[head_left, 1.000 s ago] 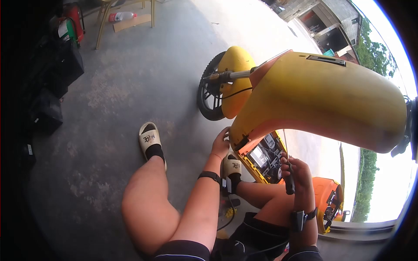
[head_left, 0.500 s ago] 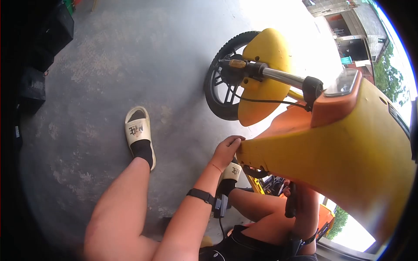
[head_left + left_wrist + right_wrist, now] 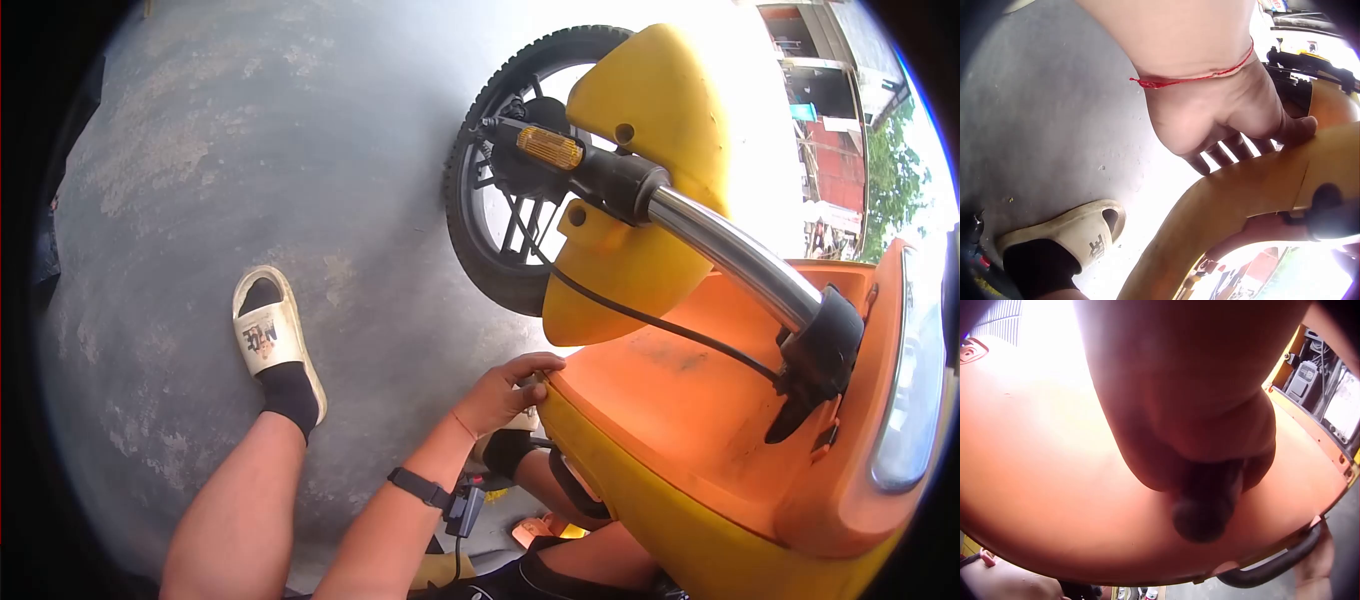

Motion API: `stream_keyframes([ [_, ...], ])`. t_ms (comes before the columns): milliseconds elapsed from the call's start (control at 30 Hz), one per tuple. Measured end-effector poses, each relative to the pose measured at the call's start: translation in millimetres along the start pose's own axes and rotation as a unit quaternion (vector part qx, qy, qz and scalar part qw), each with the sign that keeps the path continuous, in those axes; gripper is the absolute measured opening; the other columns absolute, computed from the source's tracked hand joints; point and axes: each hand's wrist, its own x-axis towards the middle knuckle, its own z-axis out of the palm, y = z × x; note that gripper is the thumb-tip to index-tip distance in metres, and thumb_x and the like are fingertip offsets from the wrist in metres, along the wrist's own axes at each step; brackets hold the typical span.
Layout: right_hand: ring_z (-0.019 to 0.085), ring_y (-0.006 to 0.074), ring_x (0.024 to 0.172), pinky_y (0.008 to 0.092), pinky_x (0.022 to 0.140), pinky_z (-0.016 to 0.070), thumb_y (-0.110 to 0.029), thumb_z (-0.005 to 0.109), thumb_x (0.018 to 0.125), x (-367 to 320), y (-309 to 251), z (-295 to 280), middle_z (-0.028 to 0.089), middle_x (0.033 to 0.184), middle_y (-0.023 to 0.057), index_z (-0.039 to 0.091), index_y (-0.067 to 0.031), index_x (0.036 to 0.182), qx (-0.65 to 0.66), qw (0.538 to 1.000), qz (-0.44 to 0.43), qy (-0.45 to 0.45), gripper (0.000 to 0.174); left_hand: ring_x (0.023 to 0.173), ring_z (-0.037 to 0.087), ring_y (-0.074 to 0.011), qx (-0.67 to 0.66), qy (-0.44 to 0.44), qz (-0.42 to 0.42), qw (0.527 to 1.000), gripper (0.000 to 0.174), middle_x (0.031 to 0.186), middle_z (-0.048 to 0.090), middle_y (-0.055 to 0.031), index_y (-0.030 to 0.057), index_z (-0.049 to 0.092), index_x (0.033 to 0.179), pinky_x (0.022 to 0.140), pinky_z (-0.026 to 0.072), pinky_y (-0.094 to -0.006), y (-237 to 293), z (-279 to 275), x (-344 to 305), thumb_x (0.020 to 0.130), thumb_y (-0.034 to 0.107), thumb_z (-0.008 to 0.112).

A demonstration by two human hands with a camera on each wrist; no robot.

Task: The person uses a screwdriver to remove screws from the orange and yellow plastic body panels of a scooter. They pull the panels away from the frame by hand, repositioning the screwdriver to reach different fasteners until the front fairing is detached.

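Observation:
A yellow and orange front shroud of a scooter fills the right of the head view. At its near-left corner my left hand grips the edge, thumb on one side and fingers on the other. The left wrist view shows the fingertips going out of sight over the yellow rim. My right hand holds a screwdriver by its black handle, in front of the shroud's orange inner face. The screwdriver's shaft is hidden, and in the head view the shroud covers this hand.
Above the shroud stand the front wheel, yellow mudguard and chrome fork tube, with a black cable running along. An amber reflector is on the fork. My slippered foot rests on the concrete floor.
The head view has moved closer and round to the shroud's front side. The shroud now hides my right hand and screwdriver. My left hand has stayed at the shroud's corner, now gripping the edge.

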Motion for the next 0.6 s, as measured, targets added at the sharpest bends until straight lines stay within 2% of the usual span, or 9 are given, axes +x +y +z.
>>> stream_keyframes([
  [100, 0.048, 0.0121, 0.065, 0.0258, 0.061, 0.0463, -0.005, 0.052, 0.089, -6.8, -10.1, -2.3, 0.051, 0.092, 0.0087, 0.052, 0.0021, 0.121, -0.022, 0.999, -0.001, 0.044, 0.033, 0.134, 0.045, -0.0220, -0.009, -0.035, -0.026, 0.999, 0.075, 0.138, 0.055, -0.0044, 0.0118, 0.056, 0.138, 0.113, 0.0344, -0.0385, 5.3, -12.6, 1.1, 0.079, 0.053, 0.077],
  [167, 0.047, 0.0118, 0.063, 0.0259, 0.061, 0.0460, -0.006, 0.053, 0.090, -10.4, -11.8, -1.7, 0.050, 0.089, 0.0079, 0.053, 0.0020, 0.119, -0.031, 0.997, -0.002, 0.068, 0.030, 0.139, 0.038, -0.0246, 0.030, -0.043, -0.086, 0.995, 0.081, 0.144, 0.049, -0.0060, 0.0122, 0.051, 0.141, 0.116, 0.0312, -0.0409, 12.1, -21.7, 2.1, 0.076, 0.051, 0.079],
  [200, 0.046, 0.0117, 0.062, 0.0260, 0.061, 0.0459, -0.006, 0.053, 0.090, -12.0, -11.3, -0.9, 0.050, 0.087, 0.0076, 0.053, 0.0019, 0.118, -0.034, 0.996, -0.003, 0.079, 0.028, 0.139, 0.038, -0.0246, 0.033, -0.043, -0.089, 0.995, 0.081, 0.144, 0.049, -0.0060, 0.0122, 0.051, 0.141, 0.116, 0.0312, -0.0409, 14.2, -23.0, 3.6, 0.076, 0.051, 0.079],
  [267, 0.045, 0.0115, 0.060, 0.0262, 0.062, 0.0455, -0.007, 0.053, 0.091, -13.4, -9.8, 0.2, 0.049, 0.083, 0.0068, 0.055, 0.0018, 0.115, -0.040, 0.994, -0.008, 0.100, 0.026, 0.143, 0.032, -0.0265, 0.018, -0.082, -0.113, 0.990, 0.085, 0.148, 0.045, -0.0069, 0.0134, 0.048, 0.144, 0.118, 0.0275, -0.0421, 16.9, -23.4, 8.6, 0.075, 0.049, 0.080],
  [400, 0.042, 0.0111, 0.056, 0.0265, 0.062, 0.0449, -0.008, 0.053, 0.092, -17.6, -14.6, -0.8, 0.047, 0.076, 0.0054, 0.057, 0.0016, 0.110, -0.060, 0.988, -0.019, 0.138, 0.021, 0.143, 0.033, -0.0267, 0.005, -0.087, -0.097, 0.991, 0.086, 0.148, 0.046, -0.0073, 0.0140, 0.047, 0.145, 0.119, 0.0260, -0.0419, 17.1, -23.8, 12.0, 0.074, 0.050, 0.081],
  [500, 0.040, 0.0107, 0.053, 0.0268, 0.062, 0.0445, -0.009, 0.054, 0.093, -23.3, -17.9, 1.8, 0.045, 0.071, 0.0043, 0.059, 0.0015, 0.106, -0.072, 0.985, -0.021, 0.156, 0.017, 0.142, 0.034, -0.0270, 0.062, -0.085, -0.091, 0.990, 0.085, 0.148, 0.046, -0.0081, 0.0146, 0.048, 0.144, 0.118, 0.0265, -0.0409, 14.0, -25.9, 12.9, 0.074, 0.051, 0.079],
  [567, 0.039, 0.0105, 0.051, 0.0269, 0.063, 0.0441, -0.009, 0.054, 0.094, -16.1, -13.4, 11.5, 0.044, 0.067, 0.0035, 0.060, 0.0014, 0.104, -0.066, 0.989, -0.018, 0.131, 0.016, 0.140, 0.037, -0.0263, 0.075, -0.108, -0.040, 0.990, 0.080, 0.148, 0.046, -0.0088, 0.0161, 0.048, 0.144, 0.117, 0.0284, -0.0412, 0.8, -31.4, 15.2, 0.078, 0.049, 0.079],
  [600, 0.038, 0.0104, 0.050, 0.0270, 0.063, 0.0440, -0.010, 0.054, 0.094, -9.2, -9.9, 18.9, 0.044, 0.065, 0.0032, 0.060, 0.0013, 0.103, -0.061, 0.992, -0.014, 0.106, 0.015, 0.138, 0.039, -0.0260, 0.096, -0.108, -0.053, 0.988, 0.077, 0.147, 0.046, -0.0086, 0.0168, 0.049, 0.144, 0.116, 0.0299, -0.0419, 1.7, -32.0, 15.1, 0.079, 0.047, 0.079],
])
